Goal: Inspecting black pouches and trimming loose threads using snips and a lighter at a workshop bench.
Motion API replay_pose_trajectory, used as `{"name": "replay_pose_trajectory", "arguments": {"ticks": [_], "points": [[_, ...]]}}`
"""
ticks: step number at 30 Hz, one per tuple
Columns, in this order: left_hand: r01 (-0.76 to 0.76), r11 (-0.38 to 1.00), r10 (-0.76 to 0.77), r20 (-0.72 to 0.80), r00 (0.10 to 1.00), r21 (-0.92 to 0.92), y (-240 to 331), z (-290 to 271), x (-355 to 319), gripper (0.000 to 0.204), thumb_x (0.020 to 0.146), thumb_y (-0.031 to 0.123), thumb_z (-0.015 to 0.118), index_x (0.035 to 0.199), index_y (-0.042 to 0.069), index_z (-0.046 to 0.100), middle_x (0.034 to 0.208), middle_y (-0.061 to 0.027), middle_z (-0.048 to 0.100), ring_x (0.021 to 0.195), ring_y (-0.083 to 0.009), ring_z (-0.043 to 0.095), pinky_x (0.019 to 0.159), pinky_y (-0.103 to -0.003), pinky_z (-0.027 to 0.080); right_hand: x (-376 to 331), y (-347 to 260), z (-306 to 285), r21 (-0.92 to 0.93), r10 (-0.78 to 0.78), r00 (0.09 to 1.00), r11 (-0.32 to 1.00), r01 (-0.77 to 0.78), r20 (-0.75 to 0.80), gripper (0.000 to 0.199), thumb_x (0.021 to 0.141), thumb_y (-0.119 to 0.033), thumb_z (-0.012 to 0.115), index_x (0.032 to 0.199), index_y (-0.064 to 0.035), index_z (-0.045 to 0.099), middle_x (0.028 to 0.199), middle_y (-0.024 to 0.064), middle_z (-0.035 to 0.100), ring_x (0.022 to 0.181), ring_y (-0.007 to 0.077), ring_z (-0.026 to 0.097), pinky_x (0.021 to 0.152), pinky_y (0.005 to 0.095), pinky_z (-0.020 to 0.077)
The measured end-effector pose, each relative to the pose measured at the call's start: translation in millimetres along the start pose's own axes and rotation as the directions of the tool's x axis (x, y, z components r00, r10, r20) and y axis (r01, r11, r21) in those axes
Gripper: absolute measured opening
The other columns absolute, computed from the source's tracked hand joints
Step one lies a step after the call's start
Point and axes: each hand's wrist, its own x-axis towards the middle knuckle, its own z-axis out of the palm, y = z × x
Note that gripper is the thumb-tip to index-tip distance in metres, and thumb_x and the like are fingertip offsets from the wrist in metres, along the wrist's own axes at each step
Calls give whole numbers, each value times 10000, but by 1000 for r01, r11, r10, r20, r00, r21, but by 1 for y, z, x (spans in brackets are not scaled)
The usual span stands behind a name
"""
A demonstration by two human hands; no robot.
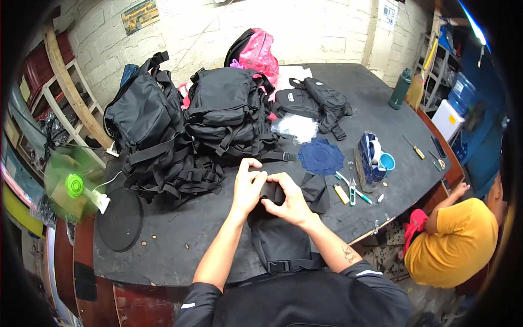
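Observation:
A black fabric bag (280,240) lies at the table's near edge, right in front of me, with a black side-release buckle (279,266) on its near strap. At the bag's far end, my left hand (246,191) pinches the black cloth, index finger bent. My right hand (292,201) curls around the same rolled-looking fold from the other side, thumb and fingers closed on it. The fingertips of both hands almost meet, and part of the fold is hidden behind them. Beside my right hand, a loose black flap (315,192) rests on the table.
Black backpacks (218,103) are heaped at the back left, a pink bag (262,54) behind them. Smaller black pouches (310,101), blue cloth (321,156), a yellow lighter (341,194), snips (353,193) and a tool box (369,169) lie rightward. A fan (74,186) runs left; a person in yellow (457,242) sits right.

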Motion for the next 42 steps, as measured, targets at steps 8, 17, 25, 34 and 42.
{"name": "replay_pose_trajectory", "arguments": {"ticks": [8,17,25,34,42], "points": [[-8,939,-28,-99,995,-344,8,-9,-15,247,850,7,575,919,92,354,634,41,504,548,6,405,472,-166,273,13,-15,3,-62,-123,990,990,128,70,439,632,-117,712,1013,8,532,932,137,519,881,274,548,783,323,455],[17,895,-37,-36,999,-445,17,-2,-22,266,857,31,595,884,109,342,615,62,468,539,7,410,502,-156,300,23,-17,-44,-232,225,970,953,-198,96,421,667,-334,794,802,-8,563,673,108,594,630,183,578,598,310,460],[-105,928,-3,-290,957,-358,16,-71,-23,202,856,113,601,938,100,417,799,-12,531,742,-79,526,704,-233,439,17,-1,-152,68,292,952,956,-287,-91,322,686,10,686,976,-28,553,857,28,595,780,89,570,695,225,477],[-77,791,43,-71,997,-606,40,-10,-20,394,788,-13,643,979,114,323,792,2,499,705,-54,488,679,-187,394,25,-10,-26,240,-23,996,970,44,-89,259,756,140,486,818,-59,333,869,72,462,802,157,557,730,260,458],[-126,801,61,-129,990,-585,42,-6,-25,378,789,-13,641,966,126,336,826,-5,494,789,-85,513,777,-216,407,29,-29,-32,-105,-266,956,954,279,122,457,661,-124,734,977,-40,414,929,129,399,860,251,428,771,317,381]]}}
